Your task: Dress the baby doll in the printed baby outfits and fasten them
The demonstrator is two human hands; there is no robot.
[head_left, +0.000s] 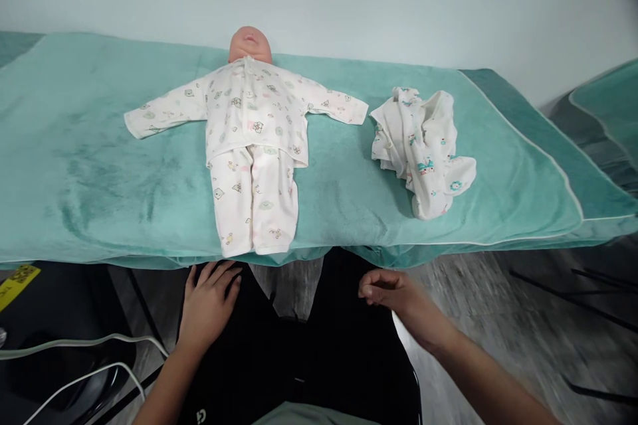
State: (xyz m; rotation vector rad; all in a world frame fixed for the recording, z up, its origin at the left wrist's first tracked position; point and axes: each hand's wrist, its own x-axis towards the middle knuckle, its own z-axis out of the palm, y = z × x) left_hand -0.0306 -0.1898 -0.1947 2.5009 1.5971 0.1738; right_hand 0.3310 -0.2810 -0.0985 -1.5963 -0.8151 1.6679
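Note:
A baby doll [250,43] lies on its back on the bed, its head toward the wall. It wears a white printed long-sleeved top [256,106] and matching trousers [272,206], with both sleeves stretched out sideways. To its right is a crumpled white garment [428,153] with teal and red prints. My left hand [209,302] rests flat on my left thigh, fingers apart, just below the bed edge. Above my right thigh, my right hand [393,293] is curled with thumb and fingers together, and nothing shows in it. Neither hand touches the doll or the clothes.
A teal plush cover [124,192] spreads over the bed, which stands against a pale wall [349,0]. At the lower left are a black object [64,319] with a yellow label and white cables [90,342]. Dark metal legs [573,295] stand at right.

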